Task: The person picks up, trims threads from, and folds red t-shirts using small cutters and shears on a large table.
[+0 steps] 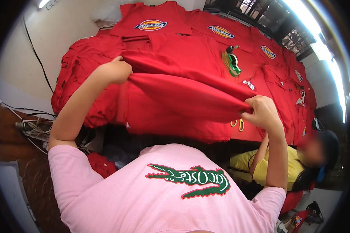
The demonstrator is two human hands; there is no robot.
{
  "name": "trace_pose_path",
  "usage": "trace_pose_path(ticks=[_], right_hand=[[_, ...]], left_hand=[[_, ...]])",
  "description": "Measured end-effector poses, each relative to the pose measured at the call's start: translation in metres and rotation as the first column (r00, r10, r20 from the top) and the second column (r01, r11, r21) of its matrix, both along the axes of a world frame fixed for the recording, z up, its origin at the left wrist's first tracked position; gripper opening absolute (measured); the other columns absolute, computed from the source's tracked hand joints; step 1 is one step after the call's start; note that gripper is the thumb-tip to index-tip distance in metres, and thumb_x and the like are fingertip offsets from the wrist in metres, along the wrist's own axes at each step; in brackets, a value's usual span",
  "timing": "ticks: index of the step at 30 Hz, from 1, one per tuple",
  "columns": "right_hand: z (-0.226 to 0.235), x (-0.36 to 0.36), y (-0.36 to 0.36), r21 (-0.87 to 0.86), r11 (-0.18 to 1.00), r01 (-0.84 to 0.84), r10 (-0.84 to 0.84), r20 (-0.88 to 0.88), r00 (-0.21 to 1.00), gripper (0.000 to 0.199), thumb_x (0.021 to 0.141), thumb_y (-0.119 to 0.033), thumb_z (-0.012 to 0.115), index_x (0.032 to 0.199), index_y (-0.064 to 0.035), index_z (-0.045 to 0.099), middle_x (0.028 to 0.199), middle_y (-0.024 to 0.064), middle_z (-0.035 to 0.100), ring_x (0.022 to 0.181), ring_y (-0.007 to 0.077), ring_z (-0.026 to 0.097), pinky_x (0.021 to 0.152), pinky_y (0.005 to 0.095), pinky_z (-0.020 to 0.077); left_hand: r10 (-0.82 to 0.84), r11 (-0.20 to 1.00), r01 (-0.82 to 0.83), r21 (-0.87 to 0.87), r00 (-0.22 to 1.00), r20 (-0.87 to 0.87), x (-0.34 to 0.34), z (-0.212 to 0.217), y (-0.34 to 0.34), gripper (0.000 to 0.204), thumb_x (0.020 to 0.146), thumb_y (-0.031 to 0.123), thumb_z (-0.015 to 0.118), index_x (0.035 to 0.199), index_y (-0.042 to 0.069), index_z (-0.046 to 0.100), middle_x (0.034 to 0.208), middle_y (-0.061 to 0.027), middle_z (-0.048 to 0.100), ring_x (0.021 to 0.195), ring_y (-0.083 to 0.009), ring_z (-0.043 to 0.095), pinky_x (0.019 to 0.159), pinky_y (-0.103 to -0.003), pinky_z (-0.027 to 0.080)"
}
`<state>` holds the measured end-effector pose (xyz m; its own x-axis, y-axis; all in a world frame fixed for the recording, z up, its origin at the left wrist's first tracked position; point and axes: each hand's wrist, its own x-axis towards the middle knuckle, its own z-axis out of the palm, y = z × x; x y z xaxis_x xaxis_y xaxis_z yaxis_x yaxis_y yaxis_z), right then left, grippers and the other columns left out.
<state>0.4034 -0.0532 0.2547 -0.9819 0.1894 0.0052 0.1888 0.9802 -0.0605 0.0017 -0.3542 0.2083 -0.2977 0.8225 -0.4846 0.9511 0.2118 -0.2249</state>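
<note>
A red T-shirt [182,93] is stretched sideways between my two hands, above the table's near edge. My left hand [114,71] is closed on its left end, the knuckles turned up. At the other end my right hand [263,112] pinches the cloth between thumb and fingers. The held cloth sags in the middle and shows a long fold; its lower part hangs toward the table edge. Beneath and beyond it lie more red shirts, partly covered by the held one.
A heap of red shirts [81,77] sits at the left. Red shirts with printed badges [151,25] lie along the back. A green tape dispenser [232,64] and yellow-handled scissors [241,124] are on the right side. A person in yellow [278,167] sits near my right arm. Cables [33,130] hang at the left.
</note>
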Motion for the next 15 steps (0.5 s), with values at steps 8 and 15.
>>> trace_pose_path(ticks=[8,15], right_hand=[[0.055,0.074,0.039,0.537,0.725,0.431,0.054,-0.668,0.742,0.022,0.069,0.002,0.068,0.091,-0.0043,0.071,0.093,0.0127,0.068,0.098,0.0327,0.065,0.087,0.0437,0.0493],[0.077,0.143,0.054,0.636,0.562,0.529,-0.135,-0.561,0.817,0.032,0.082,-0.009,0.074,0.114,-0.0135,0.074,0.109,0.0073,0.073,0.104,0.0253,0.067,0.091,0.0407,0.0490]], left_hand=[[0.133,0.260,0.376,0.889,0.898,-0.419,0.065,0.113,-0.042,0.050,0.072,-0.014,0.049,0.108,0.008,0.078,0.115,-0.0124,0.076,0.115,-0.0262,0.070,0.122,-0.046,0.030],[0.209,0.500,0.379,0.779,0.820,-0.533,0.077,0.116,-0.074,0.031,0.078,-0.001,0.065,0.104,0.011,0.076,0.094,-0.0104,0.073,0.092,-0.0276,0.070,0.127,-0.054,0.027]])
